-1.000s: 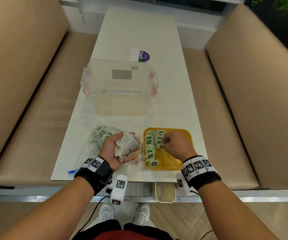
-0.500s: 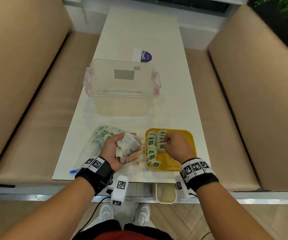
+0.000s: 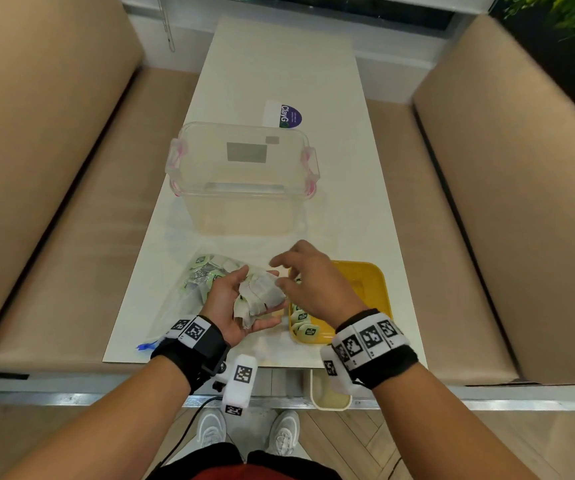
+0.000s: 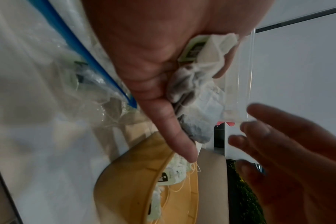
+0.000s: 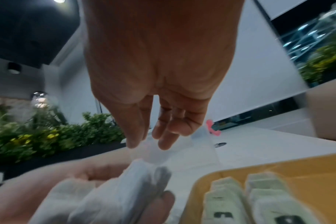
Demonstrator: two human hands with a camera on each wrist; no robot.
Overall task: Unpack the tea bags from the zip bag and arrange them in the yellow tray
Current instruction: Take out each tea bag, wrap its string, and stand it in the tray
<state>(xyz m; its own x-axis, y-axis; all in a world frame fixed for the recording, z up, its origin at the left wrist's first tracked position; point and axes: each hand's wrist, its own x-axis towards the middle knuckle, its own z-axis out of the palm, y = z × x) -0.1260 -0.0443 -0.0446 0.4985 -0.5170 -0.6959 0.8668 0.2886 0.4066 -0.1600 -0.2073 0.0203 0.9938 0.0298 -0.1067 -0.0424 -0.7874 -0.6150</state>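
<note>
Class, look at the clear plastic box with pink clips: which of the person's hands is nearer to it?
Right. The right hand reaches out open just short of the clear plastic box, while the left hand sits closer to the person, gripping a bunch of tea bags.

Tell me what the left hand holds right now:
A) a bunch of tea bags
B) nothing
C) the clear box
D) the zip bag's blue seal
A: the left hand lies palm up with its fingers curled round a bunch of tea bags, while the right hand reaches toward them with loose, empty fingers.
</note>
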